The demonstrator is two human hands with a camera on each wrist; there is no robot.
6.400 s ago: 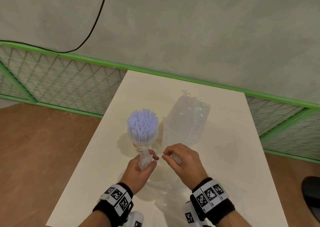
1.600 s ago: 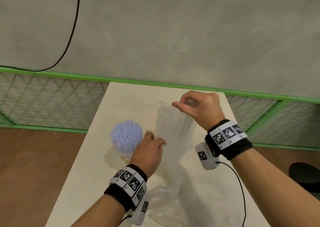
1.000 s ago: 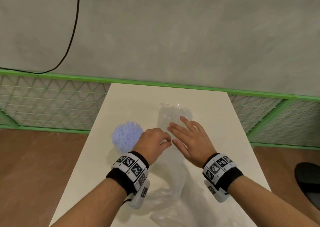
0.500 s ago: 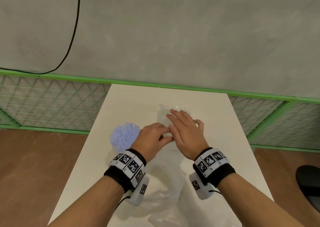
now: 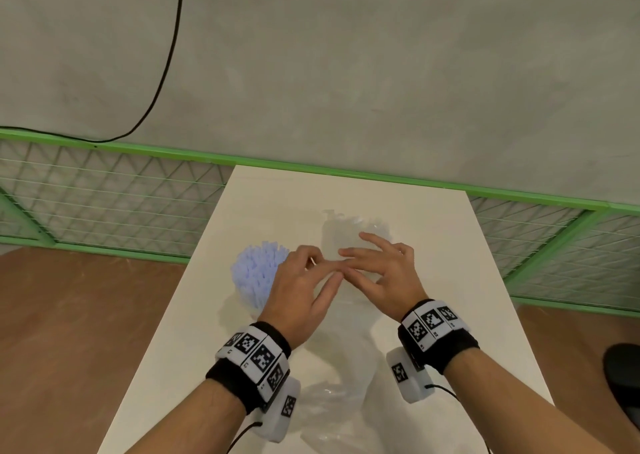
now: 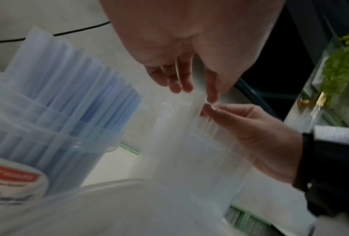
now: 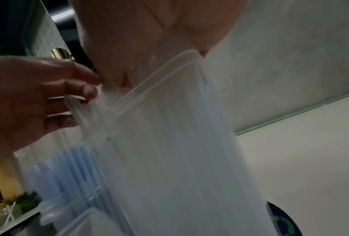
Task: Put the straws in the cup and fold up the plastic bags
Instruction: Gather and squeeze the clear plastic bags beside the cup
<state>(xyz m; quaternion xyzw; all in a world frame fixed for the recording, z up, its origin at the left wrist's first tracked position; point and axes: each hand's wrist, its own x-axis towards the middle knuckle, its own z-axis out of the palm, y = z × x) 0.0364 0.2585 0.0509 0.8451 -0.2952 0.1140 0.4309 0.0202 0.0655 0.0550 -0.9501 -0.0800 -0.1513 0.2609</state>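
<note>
On the table (image 5: 433, 218), right of the cup (image 6: 54, 153) already packed with blue straws (image 5: 258, 268), both hands work a clear plastic bag (image 7: 179, 151): left hand (image 5: 301, 294) and right hand (image 5: 381, 277) pinch its top edge, so flattening and creasing probably follow.

White table (image 5: 450, 280), cup (image 5: 254, 306) of blue straws (image 5: 258, 268), clear plastic bags (image 5: 341, 394) lying beside it

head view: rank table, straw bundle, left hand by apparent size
1. table, by far the largest.
2. left hand.
3. straw bundle, partly hidden behind that hand and farther from the camera, so ranks 2 and 3 are unsure.
</note>
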